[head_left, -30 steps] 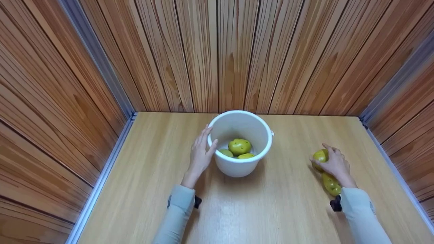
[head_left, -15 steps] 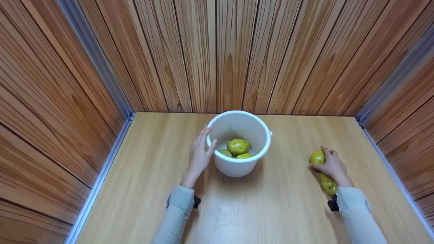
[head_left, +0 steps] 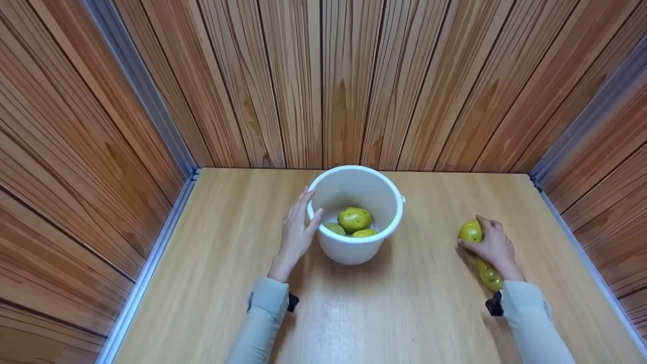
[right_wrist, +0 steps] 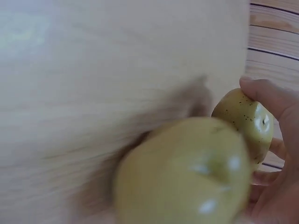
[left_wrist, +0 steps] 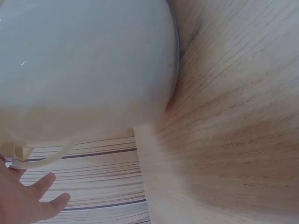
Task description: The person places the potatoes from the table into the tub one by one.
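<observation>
A white bucket (head_left: 351,253) stands upright with several yellow-green potatoes (head_left: 355,219) inside. My left hand (head_left: 296,230) rests against the bucket's left rim, its fingers extended and spread. In the left wrist view, the bucket's wall (left_wrist: 84,60) fills the upper left, and the hand (left_wrist: 23,200) shows at the lower left. On the right, my right hand (head_left: 498,248) grips a potato (head_left: 470,230) between thumb and fingers. The right wrist view shows that speckled potato (right_wrist: 243,119) in the hand. Another potato (head_left: 488,276) lies near the right wrist, partly covered by the hand.
The wooden tabletop (head_left: 404,313) is bounded by a plank-patterned back wall (head_left: 349,86) and side walls with metal edging (head_left: 146,273). A pale bucket handle (left_wrist: 46,160) hangs at the bucket's side in the left wrist view.
The right hand has closed around its potato and shifted it slightly left and away from the person. The left hand and bucket stay in place; the head view has shifted a little.
</observation>
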Demonstrator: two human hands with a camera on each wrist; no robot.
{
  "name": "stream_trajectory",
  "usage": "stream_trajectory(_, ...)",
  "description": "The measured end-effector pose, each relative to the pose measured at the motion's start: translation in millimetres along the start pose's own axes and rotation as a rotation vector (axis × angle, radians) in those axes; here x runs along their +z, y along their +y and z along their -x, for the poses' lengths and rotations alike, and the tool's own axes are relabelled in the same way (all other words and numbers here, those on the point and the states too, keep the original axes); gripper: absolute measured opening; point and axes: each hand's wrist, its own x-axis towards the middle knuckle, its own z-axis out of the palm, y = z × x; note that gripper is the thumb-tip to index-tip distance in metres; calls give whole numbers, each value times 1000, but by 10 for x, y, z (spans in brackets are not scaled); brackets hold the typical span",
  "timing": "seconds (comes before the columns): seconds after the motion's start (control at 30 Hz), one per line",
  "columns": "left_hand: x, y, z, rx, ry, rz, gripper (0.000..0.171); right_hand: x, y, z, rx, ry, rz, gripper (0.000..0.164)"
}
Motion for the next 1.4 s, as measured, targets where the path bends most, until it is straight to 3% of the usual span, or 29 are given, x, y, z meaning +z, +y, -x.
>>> stream_trajectory(0.3, -2, -6, 3, 0, 5, -4, 52, -149, -249, -28, -51, 101, -13, 93)
stream_trajectory(1.07, 2, 11, -12, -17, -18, 0, 54, -237, -331, 14, -97, 140, -16, 90)
stream_trajectory(1.4, -2, 9, -4, -34, -25, -9, 57, -302, -512, 15, -139, 167, -39, 88)
